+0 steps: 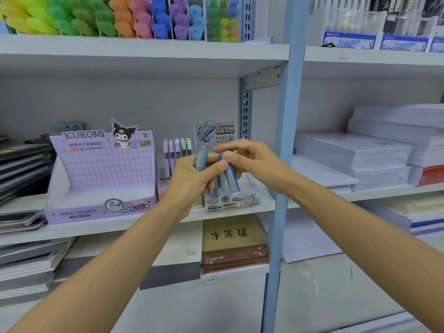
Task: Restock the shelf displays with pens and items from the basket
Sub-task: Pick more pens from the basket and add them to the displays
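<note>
Blue tubes (201, 162) are held as a small bundle directly in front of the clear display box (252, 197), just above its open top. At the bundle, the left hand (188, 182) has its fingers curled round the tubes, with the thumb pressed across the front. To the right, the right hand (254, 162) pinches a single tube (232, 180) between thumb and forefinger. This tube is tilted, its lower end pointing down toward the box. No basket is in view. What the box already contains is mostly hidden behind the hands.

Recommended procedure for the step in hand:
1. Hold the bundle steady so no tube slips out.
2. Draw the single tube fully clear of the bundle before lowering it.
3. Lower it upright into the box and release only once it is seated.
4. Avoid knocking the pens (176, 150) standing just left of the box.
</note>
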The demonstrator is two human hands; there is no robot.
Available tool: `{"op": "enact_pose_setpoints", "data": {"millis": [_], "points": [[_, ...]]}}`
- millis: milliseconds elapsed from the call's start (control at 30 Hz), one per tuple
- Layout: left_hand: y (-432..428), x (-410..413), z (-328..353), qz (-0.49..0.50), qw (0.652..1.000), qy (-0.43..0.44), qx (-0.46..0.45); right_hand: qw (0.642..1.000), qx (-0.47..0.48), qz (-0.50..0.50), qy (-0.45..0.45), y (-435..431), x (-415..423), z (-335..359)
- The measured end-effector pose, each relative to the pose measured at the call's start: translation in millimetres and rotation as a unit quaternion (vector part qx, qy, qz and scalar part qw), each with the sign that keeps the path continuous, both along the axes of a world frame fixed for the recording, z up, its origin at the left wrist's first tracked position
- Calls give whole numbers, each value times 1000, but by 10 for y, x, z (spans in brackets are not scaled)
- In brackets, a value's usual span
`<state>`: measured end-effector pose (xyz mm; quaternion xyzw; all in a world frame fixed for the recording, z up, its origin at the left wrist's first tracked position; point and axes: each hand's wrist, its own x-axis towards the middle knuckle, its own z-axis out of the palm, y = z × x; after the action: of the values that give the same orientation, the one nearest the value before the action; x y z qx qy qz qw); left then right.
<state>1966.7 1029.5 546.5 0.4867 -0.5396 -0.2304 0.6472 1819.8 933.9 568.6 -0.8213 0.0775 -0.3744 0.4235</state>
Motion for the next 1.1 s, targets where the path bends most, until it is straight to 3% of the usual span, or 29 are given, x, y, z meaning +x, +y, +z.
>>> {"op": "enact_pose_setpoints", "data": {"millis": [100,333,533,767,1100], "points": [[-31,11,-3,-3,1000,-9,9,1000,10,9,4,-33,10,12],[-76,46,14,3,998,63,6,996,42,-23,-69,-198,88,14],[-73,182,40,-59,978,196,38,965,-20,-237,-110,-540,158,-31],[7,294,-79,-72,993,81,44,954,-85,-287,-33,-747,392,-253],[-95,364,-147,-72,993,72,59,956,-124,-251,85,-929,440,-152]]}}
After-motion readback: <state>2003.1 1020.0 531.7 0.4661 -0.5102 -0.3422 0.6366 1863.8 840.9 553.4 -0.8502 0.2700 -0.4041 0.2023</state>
